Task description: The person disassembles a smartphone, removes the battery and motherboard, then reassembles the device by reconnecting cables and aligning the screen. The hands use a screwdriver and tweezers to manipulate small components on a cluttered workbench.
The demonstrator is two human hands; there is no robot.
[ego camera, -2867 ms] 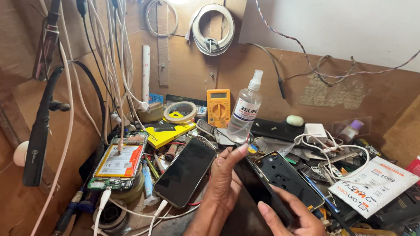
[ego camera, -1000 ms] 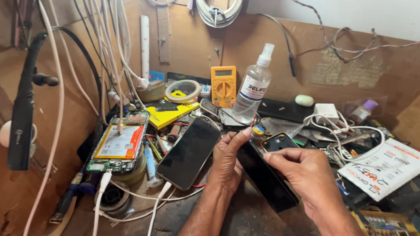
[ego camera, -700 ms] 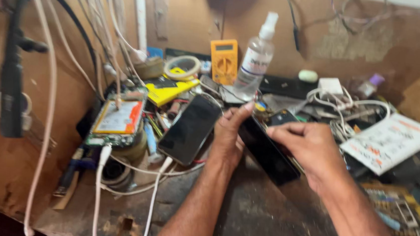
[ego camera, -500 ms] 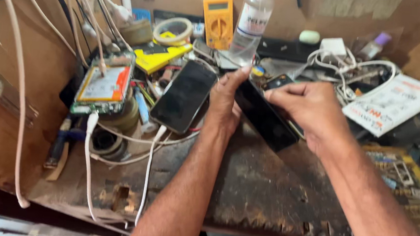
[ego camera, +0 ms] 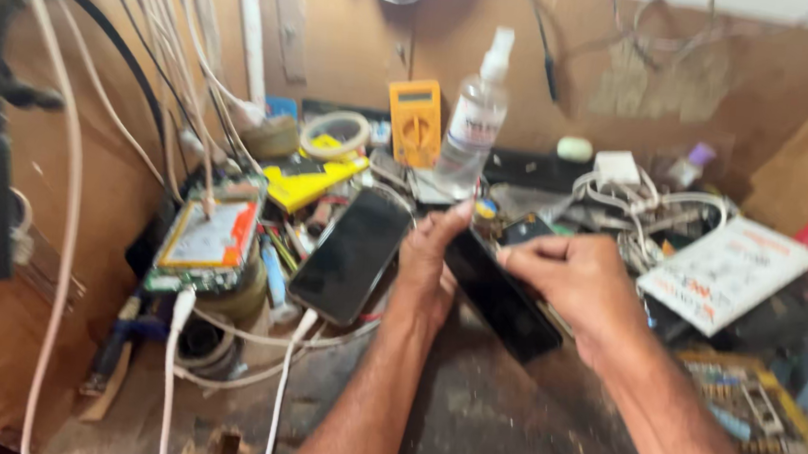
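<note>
Fingers of the left hand (ego camera: 427,267) and right hand (ego camera: 572,284) both close on a dark phone (ego camera: 499,297), held tilted just above the middle of the workbench (ego camera: 494,426); the right thumb and forefinger seem to pinch its upper edge (motion blur hides detail). Just left lies a second black phone (ego camera: 352,255) with white cables (ego camera: 281,381) beneath. Toward the back edge stand a clear spray bottle (ego camera: 475,117) and an orange multimeter (ego camera: 414,122).

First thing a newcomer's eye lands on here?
Both hands at centre: the left hand and right hand grip a dark phone above the worn bench. Just left lies a second black phone. Behind stand an orange multimeter and a clear spray bottle.
</note>
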